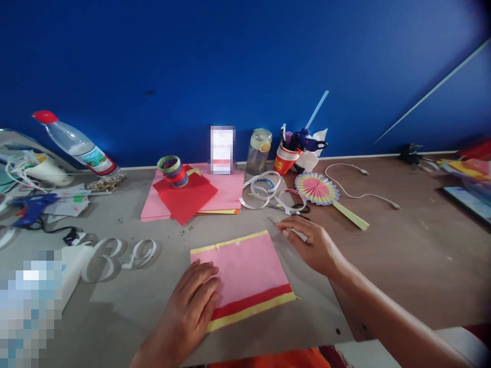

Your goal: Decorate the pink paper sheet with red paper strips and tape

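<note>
A pink paper sheet (245, 266) lies flat on the table, with a yellow strip along its far edge and red and yellow strips along its near edge. My left hand (195, 296) rests on its left side, fingers stretched out and holding nothing. Just beyond the sheet's far right corner is my right hand (310, 245), fingers bent and closed. A small thin greyish tip pokes out by its fingertips; its kind is too small to tell. Scissors (299, 210) with dark handles lie a little beyond that hand, partly covered by paper strip coils.
Red paper (192, 199) and a tape roll (172, 171) sit on pink sheets (230, 197). Behind stand a phone (222, 149), a bottle (260, 151) and a cup of pens (286, 158). A paper fan (316, 189) and cable (345, 189) lie right; a glue gun (36, 207) left.
</note>
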Motion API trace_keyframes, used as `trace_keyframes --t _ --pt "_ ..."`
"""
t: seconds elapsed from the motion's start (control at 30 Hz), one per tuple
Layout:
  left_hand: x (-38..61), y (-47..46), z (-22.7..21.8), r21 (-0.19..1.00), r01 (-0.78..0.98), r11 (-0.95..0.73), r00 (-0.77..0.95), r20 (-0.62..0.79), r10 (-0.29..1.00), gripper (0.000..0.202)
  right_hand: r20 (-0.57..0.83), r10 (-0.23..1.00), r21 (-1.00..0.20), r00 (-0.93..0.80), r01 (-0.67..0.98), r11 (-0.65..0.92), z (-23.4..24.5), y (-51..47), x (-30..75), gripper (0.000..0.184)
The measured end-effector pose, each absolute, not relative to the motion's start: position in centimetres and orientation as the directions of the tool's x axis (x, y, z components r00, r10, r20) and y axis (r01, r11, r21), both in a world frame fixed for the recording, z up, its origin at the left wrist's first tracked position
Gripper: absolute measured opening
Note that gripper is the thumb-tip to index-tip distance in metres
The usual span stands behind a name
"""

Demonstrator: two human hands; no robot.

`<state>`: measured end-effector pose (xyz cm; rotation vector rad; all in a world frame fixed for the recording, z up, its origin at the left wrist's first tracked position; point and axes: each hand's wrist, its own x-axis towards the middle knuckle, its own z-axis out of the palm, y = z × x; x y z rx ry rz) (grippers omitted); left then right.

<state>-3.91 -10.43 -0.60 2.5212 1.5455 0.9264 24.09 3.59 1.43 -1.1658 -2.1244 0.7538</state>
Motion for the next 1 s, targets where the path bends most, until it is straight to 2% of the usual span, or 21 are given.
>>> trace_keyframes --t 0.13,0.3,0.43,0.63,0.77,0.87,1.0 --pt "-3.8 -9.1 -0.6 0.345 0.791 -0.505 0.316 0.475 0.821 0.022 0.284 0.884 -0.687 -0.372 0.564 0.458 1.8 5.2 24.5 0.02" --pt "-4.1 -8.6 -1.2 0.389 0.759 -0.522 0.314 0.484 0.817 0.025 0.38 0.907 -0.636 -0.179 0.661 0.397 1.3 8.4 26.9 0.023" --pt "-4.2 -8.3 -1.5 0.407 0.753 -0.517 0.287 0.504 0.815 0.026 0.332 0.932 -0.581 -0.144 0.747 0.322 0.6 10.1 28.7 0.023" --pt "-4.6 -8.6 -1.0 0.382 0.796 -0.469 0.236 0.518 0.822 0.022 0.296 0.927 -0.624 -0.232 0.688 0.371 -0.6 9.6 27.8 0.023" --pt "-5.1 -8.8 -1.2 0.417 0.82 -0.392 0.168 0.48 0.861 0.011 0.294 0.885 -0.597 -0.362 0.654 0.465 -1.6 8.8 25.7 0.023" --pt "-6.0 -8.1 -1.7 0.428 0.841 -0.329 0.102 0.473 0.875 0.012 0.275 0.857 -0.589 -0.435 0.628 0.508 -1.7 8.3 23.9 0.023" --pt "-7.8 -5.2 -1.7 0.326 0.914 -0.241 0.044 0.509 0.86 0.012 0.287 0.825 -0.597 -0.487 0.583 0.552 -1.1 7.8 21.7 0.022"
